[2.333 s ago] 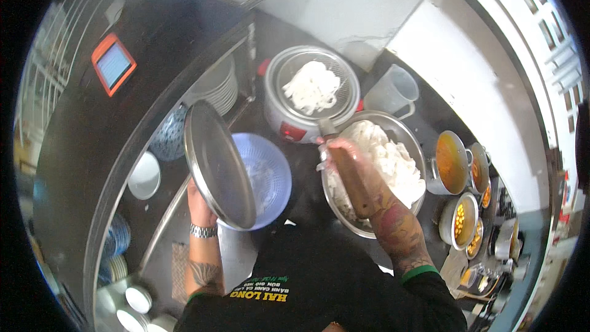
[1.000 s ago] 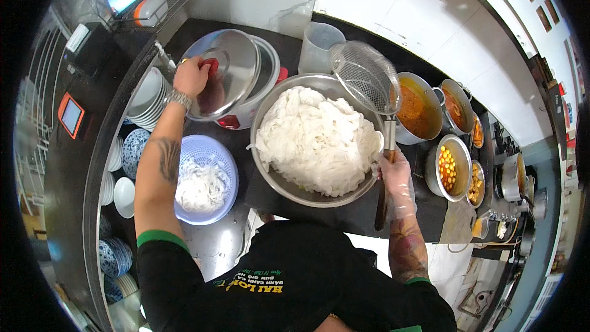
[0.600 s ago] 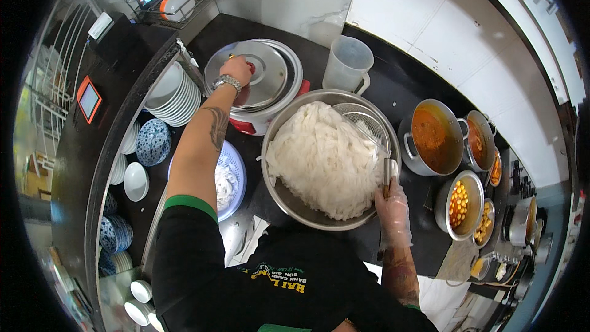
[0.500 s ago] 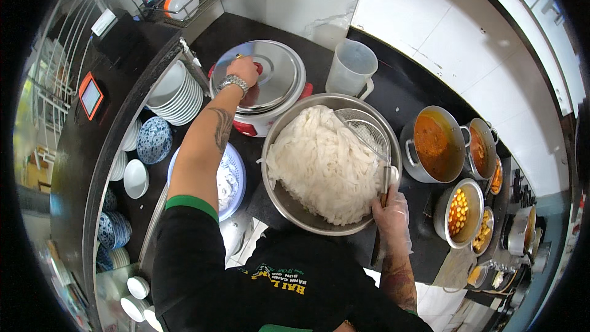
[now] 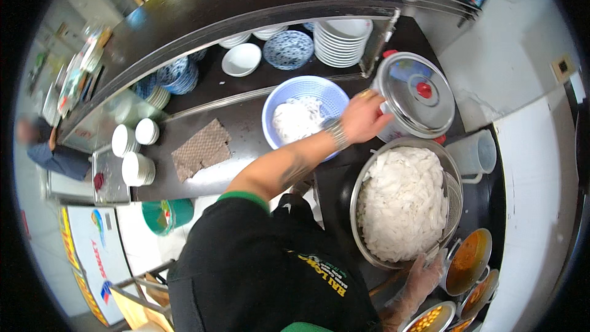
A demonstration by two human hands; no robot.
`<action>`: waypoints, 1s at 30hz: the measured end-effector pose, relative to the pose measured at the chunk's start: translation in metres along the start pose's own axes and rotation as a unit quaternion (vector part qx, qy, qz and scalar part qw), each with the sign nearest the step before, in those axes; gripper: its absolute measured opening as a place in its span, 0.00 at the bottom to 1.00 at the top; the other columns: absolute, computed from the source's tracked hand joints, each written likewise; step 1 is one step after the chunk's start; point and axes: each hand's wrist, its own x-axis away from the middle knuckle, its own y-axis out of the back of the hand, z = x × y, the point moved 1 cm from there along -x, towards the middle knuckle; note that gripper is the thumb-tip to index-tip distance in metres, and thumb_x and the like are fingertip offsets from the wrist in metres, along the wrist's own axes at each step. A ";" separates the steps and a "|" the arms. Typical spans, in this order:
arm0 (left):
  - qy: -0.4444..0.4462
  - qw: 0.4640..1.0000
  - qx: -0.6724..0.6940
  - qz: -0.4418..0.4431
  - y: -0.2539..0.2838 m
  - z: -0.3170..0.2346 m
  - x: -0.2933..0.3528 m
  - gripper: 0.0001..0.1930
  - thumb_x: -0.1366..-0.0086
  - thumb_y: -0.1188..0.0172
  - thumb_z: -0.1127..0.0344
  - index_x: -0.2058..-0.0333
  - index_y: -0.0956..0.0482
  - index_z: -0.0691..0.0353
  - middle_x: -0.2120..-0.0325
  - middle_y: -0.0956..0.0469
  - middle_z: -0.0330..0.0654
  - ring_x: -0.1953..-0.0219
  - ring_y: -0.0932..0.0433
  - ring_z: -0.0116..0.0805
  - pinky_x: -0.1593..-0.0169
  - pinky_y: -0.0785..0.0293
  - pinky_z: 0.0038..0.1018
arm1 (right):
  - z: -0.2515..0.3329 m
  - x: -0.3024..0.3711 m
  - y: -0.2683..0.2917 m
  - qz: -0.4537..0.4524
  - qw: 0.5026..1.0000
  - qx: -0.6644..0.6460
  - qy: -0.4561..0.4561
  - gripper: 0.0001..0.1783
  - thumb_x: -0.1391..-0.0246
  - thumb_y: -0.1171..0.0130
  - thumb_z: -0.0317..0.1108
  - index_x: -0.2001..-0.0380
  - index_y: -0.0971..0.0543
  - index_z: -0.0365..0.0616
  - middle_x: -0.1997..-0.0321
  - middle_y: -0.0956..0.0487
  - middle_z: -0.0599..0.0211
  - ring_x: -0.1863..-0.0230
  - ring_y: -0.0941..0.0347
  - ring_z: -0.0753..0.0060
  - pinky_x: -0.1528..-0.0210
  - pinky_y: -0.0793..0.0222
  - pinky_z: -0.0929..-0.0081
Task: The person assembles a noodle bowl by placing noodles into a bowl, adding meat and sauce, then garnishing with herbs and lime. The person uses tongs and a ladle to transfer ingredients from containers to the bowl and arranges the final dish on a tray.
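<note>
My bare left hand (image 5: 364, 117), with a metal watch at the wrist, hovers between the lidded pot (image 5: 424, 124) and a light-purple plastic colander (image 5: 278, 99) holding white noodles (image 5: 296, 120). Its fingers are loosely bent and apart, with nothing seen in them. The silver lid with its red knob (image 5: 424, 90) sits on the pot. In a clear plastic glove, my right hand (image 5: 425, 270) grips a wire strainer's handle at the near rim of a large steel bowl (image 5: 357, 221). Flat white noodles (image 5: 402, 206) heap in that bowl, and the strainer's mesh (image 5: 453, 203) rests along their right side.
A translucent jug (image 5: 482, 150) stands beyond the bowl. Pots of orange-red sauce (image 5: 468, 261) and small yellow eggs (image 5: 430, 318) line the right. Stacked plates (image 5: 341, 43) and bowls (image 5: 241, 59) fill the shelf. A brown cloth (image 5: 201, 149) lies on the counter; another person (image 5: 55, 150) is far left.
My left hand has come off the lid's knob and moved back toward the colander. The view has turned left, bringing in more counter and floor. My right hand stays on the strainer's handle.
</note>
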 end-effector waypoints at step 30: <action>0.541 0.526 0.523 -0.397 0.387 0.464 0.205 0.39 0.40 0.58 0.29 0.39 0.37 0.52 0.44 0.31 0.50 0.54 0.24 0.52 0.57 0.24 0.56 | 0.424 0.005 -0.122 0.112 0.911 -0.159 0.364 0.25 0.51 0.38 0.28 0.48 0.28 0.38 0.49 0.26 0.47 0.48 0.29 0.45 0.47 0.32 0.54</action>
